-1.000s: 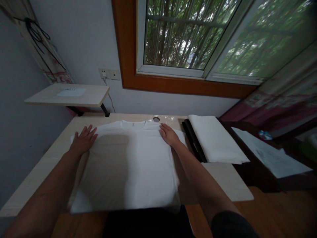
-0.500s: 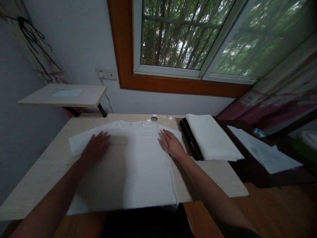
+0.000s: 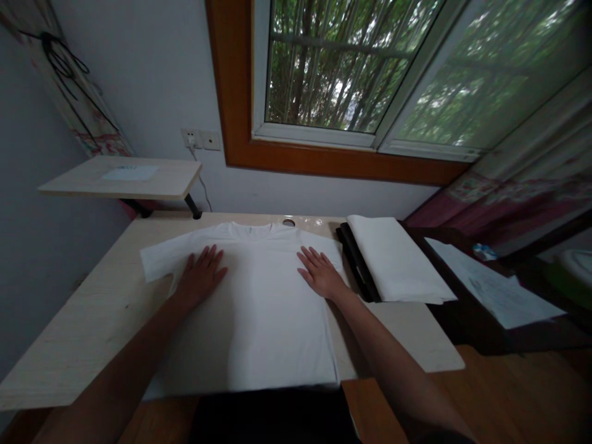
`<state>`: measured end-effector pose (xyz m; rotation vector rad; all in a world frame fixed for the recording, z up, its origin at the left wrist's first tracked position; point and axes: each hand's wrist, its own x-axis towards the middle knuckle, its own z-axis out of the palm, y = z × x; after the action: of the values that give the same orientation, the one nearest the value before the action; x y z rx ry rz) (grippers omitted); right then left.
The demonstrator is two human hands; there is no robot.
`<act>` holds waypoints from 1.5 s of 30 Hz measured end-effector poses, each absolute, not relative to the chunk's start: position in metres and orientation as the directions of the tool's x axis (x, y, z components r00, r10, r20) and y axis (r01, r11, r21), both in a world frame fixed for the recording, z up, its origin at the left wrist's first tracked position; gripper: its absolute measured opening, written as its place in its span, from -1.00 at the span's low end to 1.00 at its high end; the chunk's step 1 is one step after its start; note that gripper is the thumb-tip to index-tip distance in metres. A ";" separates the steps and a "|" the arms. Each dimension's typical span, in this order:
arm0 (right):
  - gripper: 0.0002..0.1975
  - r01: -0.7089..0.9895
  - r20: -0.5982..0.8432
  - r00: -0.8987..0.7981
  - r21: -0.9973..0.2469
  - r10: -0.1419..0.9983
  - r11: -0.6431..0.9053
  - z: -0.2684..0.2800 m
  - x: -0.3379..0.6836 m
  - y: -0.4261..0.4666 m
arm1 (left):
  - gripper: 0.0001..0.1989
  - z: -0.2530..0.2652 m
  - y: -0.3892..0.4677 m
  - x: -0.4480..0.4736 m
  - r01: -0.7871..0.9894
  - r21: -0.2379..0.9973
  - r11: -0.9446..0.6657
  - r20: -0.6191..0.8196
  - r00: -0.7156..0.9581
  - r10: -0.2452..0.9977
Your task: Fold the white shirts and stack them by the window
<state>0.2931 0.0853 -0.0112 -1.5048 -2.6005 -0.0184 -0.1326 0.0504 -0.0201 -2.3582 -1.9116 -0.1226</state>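
Note:
A white T-shirt (image 3: 266, 308) lies spread out on the pale wooden desk (image 3: 87, 308), its neckline toward the wall and its hem along the front edge. My left hand (image 3: 202, 277) rests flat on the shirt near the left sleeve, fingers spread. On the other side, my right hand (image 3: 321, 272) lies flat by the right sleeve, its fingers also apart. Neither hand grips the cloth. Parts of the shirt under both palms and the left forearm are hidden.
To the right sits a stack of folded white material (image 3: 398, 259) with a black item (image 3: 358, 262) under its left side. A raised shelf (image 3: 87, 176) with a paper on it stands at the back left. Beyond the desk's right side, a paper sheet (image 3: 490, 280) lies on a dark surface.
My left hand has slid right, toward the shirt's middle, and its fingers are spread wider. The shirt has shifted slightly right. My right hand stays in nearly the same place, fingers more spread.

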 end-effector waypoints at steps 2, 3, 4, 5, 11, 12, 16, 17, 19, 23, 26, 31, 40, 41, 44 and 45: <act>-0.40 0.869 0.114 -0.484 -0.052 0.867 0.492 -0.013 0.296 0.094 | -0.35 -0.019 0.057 -0.128 0.979 -0.027 -0.203 0.129 0.204 0.970; -0.40 0.871 0.110 -0.482 -0.051 0.869 0.489 -0.013 0.297 0.099 | -0.35 -0.019 0.061 -0.126 0.979 -0.025 -0.202 0.131 0.204 0.970; -0.39 0.872 0.106 -0.481 -0.051 0.871 0.487 -0.014 0.297 0.105 | -0.34 -0.018 0.064 -0.125 0.979 -0.023 -0.200 0.132 0.202 0.971; -0.39 0.872 0.101 -0.481 -0.052 0.871 0.487 -0.014 0.298 0.110 | -0.34 -0.017 0.067 -0.123 0.980 -0.021 -0.197 0.131 0.198 0.971; -0.37 0.864 0.085 -0.495 -0.056 0.864 0.501 -0.015 0.301 0.144 | -0.32 -0.012 0.089 -0.120 0.986 -0.002 -0.168 0.086 0.167 0.982; -0.38 0.863 0.080 -0.497 -0.054 0.864 0.502 -0.014 0.302 0.149 | -0.32 -0.012 0.093 -0.121 0.986 0.002 -0.165 0.078 0.164 0.983; -0.39 0.867 0.042 -0.493 -0.049 0.869 0.495 -0.009 0.303 0.163 | -0.32 -0.014 0.108 -0.124 0.986 0.003 -0.168 0.070 0.168 0.983; -0.40 0.874 0.033 -0.483 -0.047 0.875 0.485 -0.007 0.301 0.165 | -0.32 -0.014 0.110 -0.125 0.986 0.005 -0.169 0.069 0.168 0.983; -0.42 0.896 0.037 -0.440 -0.045 0.897 0.441 -0.002 0.291 0.164 | -0.32 -0.014 0.112 -0.124 0.985 0.015 -0.170 0.076 0.168 0.983; -0.45 0.920 0.090 -0.370 -0.099 0.925 0.378 0.005 0.248 0.149 | -0.38 -0.010 0.109 -0.108 0.979 0.030 -0.204 0.183 0.195 0.964; -0.44 0.909 0.151 -0.348 -0.186 0.925 0.373 0.003 0.203 0.129 | -0.43 -0.009 0.102 -0.081 0.967 0.046 -0.250 0.263 0.229 0.937; -0.45 0.868 0.272 -0.357 -0.258 0.894 0.425 -0.012 0.155 0.095 | -0.45 -0.012 0.082 -0.041 0.964 0.077 -0.253 0.272 0.224 0.936; -0.45 0.913 0.272 -0.282 -0.218 0.920 0.345 -0.016 0.233 0.073 | -0.41 -0.014 0.040 -0.090 0.970 0.025 -0.244 0.205 0.234 0.951; -0.45 0.916 0.272 -0.280 -0.209 0.920 0.341 -0.015 0.247 0.071 | -0.41 -0.015 0.035 -0.101 0.971 0.021 -0.239 0.193 0.231 0.954; -0.45 0.911 0.262 -0.314 -0.188 0.913 0.367 -0.015 0.283 0.063 | -0.42 -0.017 0.019 -0.134 0.974 -0.005 -0.228 0.179 0.225 0.958; -0.45 0.911 0.259 -0.320 -0.181 0.912 0.371 -0.015 0.292 0.060 | -0.41 -0.017 0.014 -0.144 0.976 -0.013 -0.219 0.177 0.218 0.960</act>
<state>0.2915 0.0603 -0.0147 -1.6026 -2.3207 0.0027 -0.1443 0.0139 -0.0171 -2.3541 -1.8813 -0.1975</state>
